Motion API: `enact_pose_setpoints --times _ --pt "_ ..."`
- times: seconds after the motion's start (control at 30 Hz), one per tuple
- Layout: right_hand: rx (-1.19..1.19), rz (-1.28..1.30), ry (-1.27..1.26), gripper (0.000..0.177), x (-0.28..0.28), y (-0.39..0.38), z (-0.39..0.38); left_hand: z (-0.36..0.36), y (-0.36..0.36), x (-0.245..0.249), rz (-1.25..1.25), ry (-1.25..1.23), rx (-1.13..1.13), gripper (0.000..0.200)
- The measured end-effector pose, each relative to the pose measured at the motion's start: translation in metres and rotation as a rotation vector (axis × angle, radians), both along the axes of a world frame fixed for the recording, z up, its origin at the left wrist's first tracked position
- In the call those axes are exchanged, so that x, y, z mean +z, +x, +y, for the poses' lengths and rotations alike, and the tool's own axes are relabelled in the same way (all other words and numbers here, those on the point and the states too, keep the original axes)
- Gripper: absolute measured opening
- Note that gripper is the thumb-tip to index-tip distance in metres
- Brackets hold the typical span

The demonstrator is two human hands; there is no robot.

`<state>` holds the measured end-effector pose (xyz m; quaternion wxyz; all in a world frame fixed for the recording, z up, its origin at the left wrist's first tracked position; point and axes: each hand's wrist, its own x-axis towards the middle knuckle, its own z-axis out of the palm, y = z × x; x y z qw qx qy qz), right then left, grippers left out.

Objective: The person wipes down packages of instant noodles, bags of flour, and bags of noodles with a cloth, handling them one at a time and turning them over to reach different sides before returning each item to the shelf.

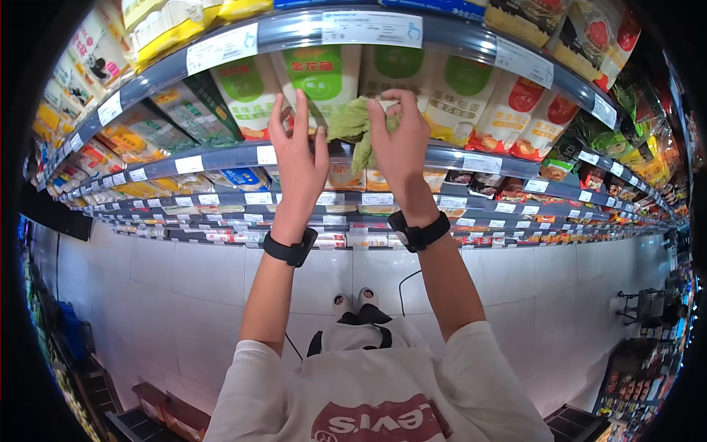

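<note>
My right hand pinches a crumpled light-green cloth at the front of the shelf, and one end of it hangs down over the shelf edge. My left hand is open, its spread fingers pointing up against the front of a white-and-green package. Beside that stands a similar white-and-green package, left of my fingers. Behind my right hand is another green-and-white package, partly hidden by the hand and cloth.
A price-label rail runs just above my hands. To the right stand red-and-white packages; to the left, green-grey packs. Lower shelves with labels drop to the tiled floor. A cart-like frame is at the far right.
</note>
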<state>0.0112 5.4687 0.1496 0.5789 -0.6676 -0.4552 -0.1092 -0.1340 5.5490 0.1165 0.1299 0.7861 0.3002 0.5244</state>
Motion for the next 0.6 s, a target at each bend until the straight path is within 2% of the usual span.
enact_pose_setpoints --times 0.07,0.13,0.2,0.27,0.3,0.33,0.4,0.43,0.6 --pt "0.056 0.098 -0.045 0.032 -0.006 0.014 -0.012 -0.007 0.004 -0.003 0.023 0.008 0.021 0.071" --pt "0.055 0.0 0.134 0.033 -0.008 0.023 -0.016 -0.014 0.006 0.0 -0.03 -0.017 0.013 0.069" --pt "0.123 0.048 0.166 0.036 -0.012 0.038 -0.025 -0.019 0.008 -0.007 -0.018 -0.018 0.011 0.068" --pt "-0.05 -0.321 0.434 0.044 -0.011 0.059 -0.022 -0.027 0.012 -0.011 0.01 0.0 0.026 0.067" --pt "-0.068 -0.35 0.466 0.044 -0.006 0.063 -0.017 -0.029 0.016 -0.015 0.013 -0.002 0.015 0.067" --pt "-0.073 -0.342 0.467 0.044 -0.004 0.068 -0.01 -0.033 0.019 -0.017 0.022 0.0 0.012 0.067" --pt "-0.039 -0.55 0.316 0.039 0.003 0.081 0.003 -0.038 0.03 -0.018 0.055 0.066 0.038 0.067" --pt "-0.06 -0.563 0.178 0.036 -0.007 0.084 0.008 -0.043 0.033 -0.018 0.059 0.066 0.045 0.066" --pt "-0.016 -0.66 0.169 0.031 -0.042 0.092 -0.01 -0.059 0.045 -0.028 0.092 0.102 0.046 0.063"
